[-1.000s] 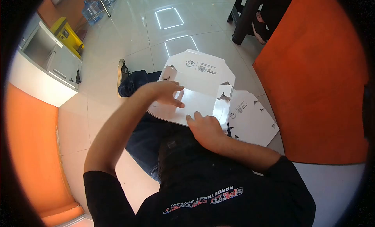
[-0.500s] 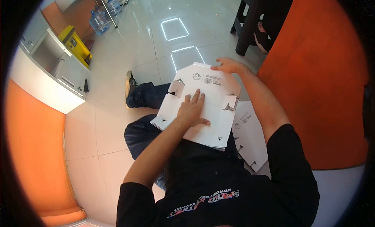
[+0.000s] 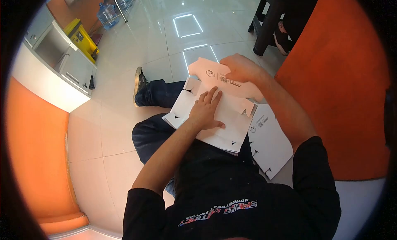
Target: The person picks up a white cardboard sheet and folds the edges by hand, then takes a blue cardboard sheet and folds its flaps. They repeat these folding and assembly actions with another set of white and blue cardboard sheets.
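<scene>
A stack of white die-cut cardboard sheets, with small slots and tabs along its sides, rests on my lap. My left hand lies on the top sheet with its fingers spread, pressing it flat. My right hand grips the far edge of this sheet. The sheet's far flap, printed with a round logo, a code and small text, is bent up toward me. Another pile of printed white cardboard sheets lies to the right of my lap, partly under my right forearm.
An orange panel stands close on the right. Ahead, a dark stool is next to another person's foot. To the left are a grey-white cabinet, a yellow bin and water bottles on the tiled floor.
My right hand has closed over the far edge of the top sheet and the printed flap has lifted and bent. My left hand stays spread on the sheet.
</scene>
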Available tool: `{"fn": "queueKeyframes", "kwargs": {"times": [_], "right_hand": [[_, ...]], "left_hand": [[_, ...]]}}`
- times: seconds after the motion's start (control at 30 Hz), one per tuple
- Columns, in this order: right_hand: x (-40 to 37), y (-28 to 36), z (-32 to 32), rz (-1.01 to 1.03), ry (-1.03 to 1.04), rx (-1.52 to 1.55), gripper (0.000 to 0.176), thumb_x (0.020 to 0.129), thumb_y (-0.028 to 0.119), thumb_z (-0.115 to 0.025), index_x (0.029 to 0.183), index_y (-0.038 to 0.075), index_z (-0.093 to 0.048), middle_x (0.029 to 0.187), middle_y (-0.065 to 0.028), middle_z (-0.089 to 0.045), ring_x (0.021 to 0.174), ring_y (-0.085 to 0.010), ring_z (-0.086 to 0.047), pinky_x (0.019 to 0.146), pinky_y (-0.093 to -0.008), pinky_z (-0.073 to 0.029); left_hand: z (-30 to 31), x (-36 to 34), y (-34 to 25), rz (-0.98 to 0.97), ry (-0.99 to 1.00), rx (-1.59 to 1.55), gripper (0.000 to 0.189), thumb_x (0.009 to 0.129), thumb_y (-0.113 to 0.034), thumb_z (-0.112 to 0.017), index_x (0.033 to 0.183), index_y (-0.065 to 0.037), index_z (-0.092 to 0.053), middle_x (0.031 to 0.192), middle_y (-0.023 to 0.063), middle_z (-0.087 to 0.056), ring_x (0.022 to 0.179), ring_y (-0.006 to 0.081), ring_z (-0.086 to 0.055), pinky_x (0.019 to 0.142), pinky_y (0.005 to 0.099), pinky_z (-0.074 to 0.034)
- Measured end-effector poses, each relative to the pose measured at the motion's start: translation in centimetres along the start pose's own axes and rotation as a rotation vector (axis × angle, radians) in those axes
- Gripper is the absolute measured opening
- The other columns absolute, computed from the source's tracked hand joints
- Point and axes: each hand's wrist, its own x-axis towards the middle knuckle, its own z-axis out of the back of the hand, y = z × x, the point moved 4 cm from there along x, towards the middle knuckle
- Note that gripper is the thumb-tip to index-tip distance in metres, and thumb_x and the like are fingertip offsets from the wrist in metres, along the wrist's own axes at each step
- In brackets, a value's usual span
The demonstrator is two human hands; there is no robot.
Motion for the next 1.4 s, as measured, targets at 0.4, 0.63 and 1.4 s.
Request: {"fn": "queueKeyframes", "kwargs": {"times": [0.4,0.63,1.4], "right_hand": [[-6.6,9.5,-1.8,-0.309,-0.074,-0.126,0.012,0.089,0.013,-0.068,0.100,0.009,-0.066,0.094,-0.0149,-0.071,0.091,-0.0360,-0.073,0.078,-0.0454,-0.058],[-8.9,-10.6,5.5,-0.405,-0.195,0.470,0.033,0.087,0.009,-0.077,0.117,0.000,-0.067,0.102,-0.0149,-0.075,0.087,-0.0237,-0.072,0.078,-0.0345,-0.055],[-23.3,-21.3,0.8,-1.056,-0.353,-0.209,0.029,0.092,0.023,-0.072,0.116,0.008,-0.068,0.105,-0.0210,-0.074,0.101,-0.0384,-0.071,0.088,-0.0502,-0.054]], "left_hand": [[0.4,-0.9,0.2,0.021,0.029,0.002,0.108,0.062,-0.052,-0.091,0.152,-0.011,-0.046,0.162,0.0154,-0.032,0.148,0.0399,-0.030,0.117,0.0526,-0.035],[6.0,-7.8,-0.6,-0.072,-0.628,-0.062,0.059,0.079,-0.026,-0.085,0.132,-0.009,-0.065,0.155,0.0201,-0.043,0.146,0.0447,-0.035,0.121,0.0546,-0.026],[-2.6,-15.8,12.6,0.459,-0.656,-0.105,0.031,0.090,-0.017,-0.073,0.120,-0.008,-0.068,0.156,0.0202,-0.041,0.147,0.0430,-0.029,0.121,0.0542,-0.026]]}}
